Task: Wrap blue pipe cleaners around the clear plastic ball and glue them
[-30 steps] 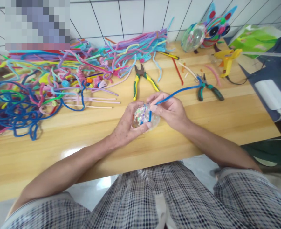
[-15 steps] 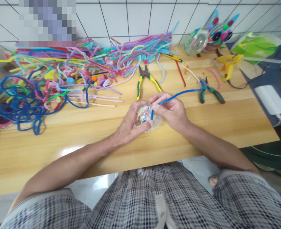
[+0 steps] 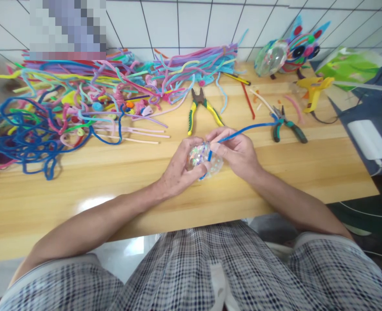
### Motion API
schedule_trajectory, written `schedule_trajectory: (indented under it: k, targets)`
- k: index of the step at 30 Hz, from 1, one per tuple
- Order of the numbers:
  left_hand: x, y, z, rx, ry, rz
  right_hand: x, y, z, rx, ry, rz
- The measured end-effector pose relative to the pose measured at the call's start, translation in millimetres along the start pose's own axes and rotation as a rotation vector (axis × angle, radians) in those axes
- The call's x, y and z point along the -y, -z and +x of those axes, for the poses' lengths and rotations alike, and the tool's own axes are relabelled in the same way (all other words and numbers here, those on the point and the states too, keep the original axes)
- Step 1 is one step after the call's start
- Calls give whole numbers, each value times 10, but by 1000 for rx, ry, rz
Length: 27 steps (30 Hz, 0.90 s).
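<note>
Between my hands sits a clear plastic ball (image 3: 200, 154) with shiny multicoloured flecks. My left hand (image 3: 182, 163) is wrapped round its left side, its thumb lying over a strip of blue pipe cleaner on the ball's front. At the ball's upper right, my right hand (image 3: 236, 151) pinches the blue pipe cleaner (image 3: 251, 128), which runs on rightward to the teal-handled pliers (image 3: 290, 126). Just beyond my hands lie yellow-and-green pliers (image 3: 199, 108) with their handles spread.
Tangled blue pipe cleaners (image 3: 25, 147) and a multicoloured heap (image 3: 113, 86) cover the table's left and back. A yellow glue gun (image 3: 314, 91), a decorated eared figure (image 3: 303, 49), a green packet (image 3: 349, 67) and a white power bank (image 3: 369, 137) stand at the right.
Both hands keep the same hold on the ball and the pipe cleaner. The whole view has shifted slightly; little else differs.
</note>
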<state>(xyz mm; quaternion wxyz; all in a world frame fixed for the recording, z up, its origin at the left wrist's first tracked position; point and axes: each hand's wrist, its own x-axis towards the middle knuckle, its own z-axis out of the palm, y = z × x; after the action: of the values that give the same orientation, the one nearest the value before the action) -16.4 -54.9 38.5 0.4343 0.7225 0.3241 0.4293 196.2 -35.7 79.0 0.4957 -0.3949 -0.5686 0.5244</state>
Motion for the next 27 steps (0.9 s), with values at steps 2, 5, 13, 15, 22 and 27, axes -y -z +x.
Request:
schedule_trajectory:
  k: [2,5,13,15,22,27]
  targets:
    - [5,-11,-5,-7,-12,-16,-8,-2,2,10,-13,16]
    - [14,-19,-11,-12,-16,-21,-13,-1,8,23,-37,33]
    - [31,-2,-11,-4,-39,7,-26,2,41,62,-137,99]
    - [31,2,-12,-8,-53,17,-21,2,44,69,-160,103]
    - [46,6,12,-8,-174,71,21,42,52,102,-189,103]
    - [79,18,13,-5,-210,75,-38,62,60,120,-186,142]
